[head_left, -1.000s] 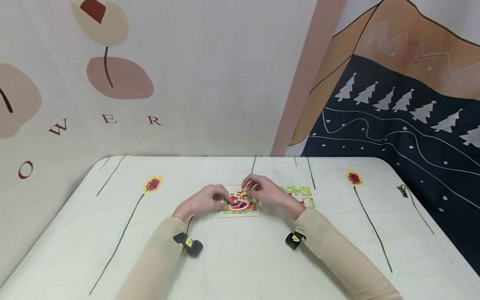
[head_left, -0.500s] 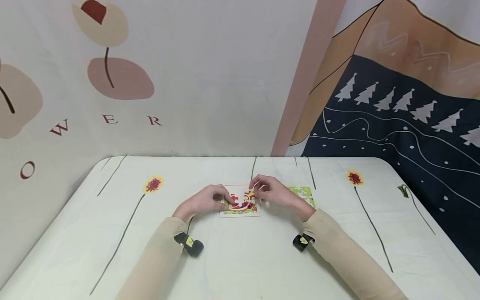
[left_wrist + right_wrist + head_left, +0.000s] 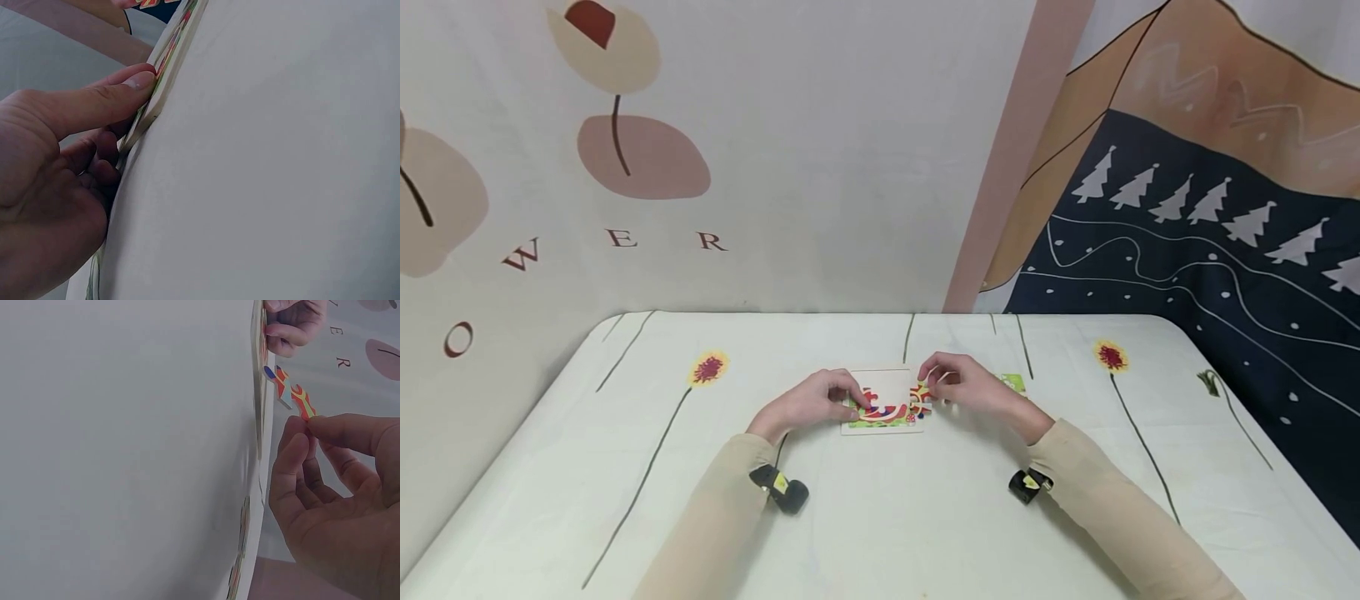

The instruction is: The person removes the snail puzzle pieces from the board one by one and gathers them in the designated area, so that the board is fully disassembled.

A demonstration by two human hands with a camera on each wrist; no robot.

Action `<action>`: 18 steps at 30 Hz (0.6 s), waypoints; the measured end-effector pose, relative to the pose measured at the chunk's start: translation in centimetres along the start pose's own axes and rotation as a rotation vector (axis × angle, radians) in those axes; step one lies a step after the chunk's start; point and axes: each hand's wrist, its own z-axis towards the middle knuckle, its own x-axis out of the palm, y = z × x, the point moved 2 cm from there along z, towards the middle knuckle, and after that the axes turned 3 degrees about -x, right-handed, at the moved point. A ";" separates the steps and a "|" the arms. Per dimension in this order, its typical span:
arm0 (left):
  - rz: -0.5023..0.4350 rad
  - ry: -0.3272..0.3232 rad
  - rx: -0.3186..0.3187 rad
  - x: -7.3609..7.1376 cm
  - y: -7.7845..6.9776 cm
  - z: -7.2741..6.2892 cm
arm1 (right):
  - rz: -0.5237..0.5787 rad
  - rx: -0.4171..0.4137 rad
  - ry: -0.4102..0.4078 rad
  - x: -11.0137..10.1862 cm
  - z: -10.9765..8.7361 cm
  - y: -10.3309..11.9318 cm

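A flat jigsaw puzzle board (image 3: 889, 382) with a pale border lies on the table, its bare upper part showing. Red, blue and green pieces (image 3: 887, 417) fill the lower part. My left hand (image 3: 816, 400) rests at the board's left side, thumb and a fingertip pressing on its face; in the left wrist view the thumb (image 3: 103, 103) lies on the edge area. My right hand (image 3: 966, 385) pinches a colourful strip of jigsaw puzzle pieces (image 3: 290, 390), seemingly linked, between thumb and fingertips. The strip hangs above the board's right edge, tilted.
Green pieces (image 3: 1013, 382) lie right of the board, mostly hidden behind my right hand and forearm; their edges (image 3: 244, 528) show in the right wrist view. A white cloth (image 3: 895, 517) with printed flowers covers the table. Patterned curtains (image 3: 820, 167) stand behind.
My right hand has moved right, lifting the strip of pieces out of the board's upper part, where bare base now shows. My left hand has stayed in place.
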 end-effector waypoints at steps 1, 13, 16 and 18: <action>0.003 -0.001 -0.003 0.0 0.0 0.0 | -0.002 0.003 -0.001 -0.1 -0.1 0.0; 0.010 -0.011 -0.013 0.1 -0.6 -0.3 | -0.003 0.016 -0.027 -1.4 -1.4 -0.4; 0.003 -0.011 -0.007 0.1 -0.6 -0.3 | -0.005 0.012 -0.035 -1.7 -1.6 -0.5; 0.003 -0.012 -0.010 0.1 -0.6 -0.4 | -0.008 0.016 -0.039 -2.0 -1.8 -0.5</action>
